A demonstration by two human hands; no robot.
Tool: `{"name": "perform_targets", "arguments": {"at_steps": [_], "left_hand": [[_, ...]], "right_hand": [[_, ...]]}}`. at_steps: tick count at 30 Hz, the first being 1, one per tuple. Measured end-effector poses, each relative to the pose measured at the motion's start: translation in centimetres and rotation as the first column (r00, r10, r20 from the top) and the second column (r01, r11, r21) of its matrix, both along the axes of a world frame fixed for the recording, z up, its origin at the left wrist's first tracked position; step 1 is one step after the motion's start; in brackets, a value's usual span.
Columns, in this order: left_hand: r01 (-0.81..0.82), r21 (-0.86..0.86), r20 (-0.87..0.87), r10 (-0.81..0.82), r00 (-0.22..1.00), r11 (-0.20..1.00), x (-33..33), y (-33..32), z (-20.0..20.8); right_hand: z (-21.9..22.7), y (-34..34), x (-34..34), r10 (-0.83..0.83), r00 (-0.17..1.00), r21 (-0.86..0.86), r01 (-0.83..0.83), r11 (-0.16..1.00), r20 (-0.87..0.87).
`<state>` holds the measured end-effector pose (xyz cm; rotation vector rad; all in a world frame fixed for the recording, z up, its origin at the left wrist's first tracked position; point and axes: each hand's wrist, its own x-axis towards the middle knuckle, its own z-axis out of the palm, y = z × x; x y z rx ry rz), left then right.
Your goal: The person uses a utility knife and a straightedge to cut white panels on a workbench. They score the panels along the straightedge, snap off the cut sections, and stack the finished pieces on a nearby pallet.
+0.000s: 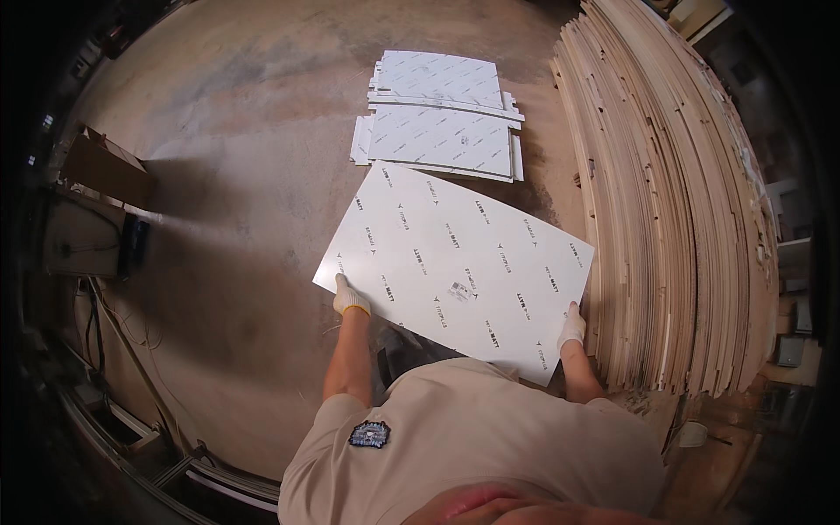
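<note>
A large white rectangular panel (455,262), covered with rows of dark print and a small sticker, is held tilted in front of my body. Gloved in white with a yellow cuff, my left hand (351,297) grips its near left edge, thumb on top. At the panel's right edge my right hand (572,326), also in a white glove, is closed on it with the thumb over the face. The fingers beneath the panel are hidden. Beyond its far edge, a low stack of similar white panels (442,131) lies on the floor, with narrower strips among them.
A tall stack of brown boards (656,201) stands close on the right. On the left are a brown box (103,166), a grey cabinet (80,234) and loose cables (131,328). Metal rails (188,486) run along the lower left. The floor (236,219) is brown and dusty.
</note>
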<state>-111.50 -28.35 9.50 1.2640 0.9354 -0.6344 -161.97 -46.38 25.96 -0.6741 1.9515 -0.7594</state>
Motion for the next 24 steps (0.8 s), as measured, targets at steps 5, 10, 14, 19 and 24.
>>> {"name": "perform_targets", "arguments": {"at_steps": [5,10,14,19,24], "left_hand": [[0.077,-0.123,-0.060,-0.085,0.995,0.989,3.3,-14.9,-7.2],[0.122,-0.215,-0.063,-0.139,0.988,0.969,9.6,-32.5,-17.8],[-0.074,-0.167,-0.069,0.063,0.996,0.983,14.1,-44.9,-24.0],[0.060,-0.095,-0.143,-0.073,0.987,0.994,17.4,-50.5,-31.1],[0.398,0.216,-0.200,-0.358,0.912,0.892,22.0,-48.2,-36.9]], "right_hand": [[-4.9,-14.5,4.4,-0.051,0.998,-0.070,0.049,0.996,-0.027],[-12.4,-39.0,14.5,0.125,0.968,-0.047,-0.138,0.989,-0.218],[-19.0,-56.8,22.4,0.309,0.866,0.030,-0.324,0.946,-0.393],[-32.0,-67.0,22.8,0.377,0.899,0.071,-0.371,0.926,-0.222],[-44.8,-58.3,17.7,0.325,0.911,0.720,-0.046,0.692,-0.254]]}}
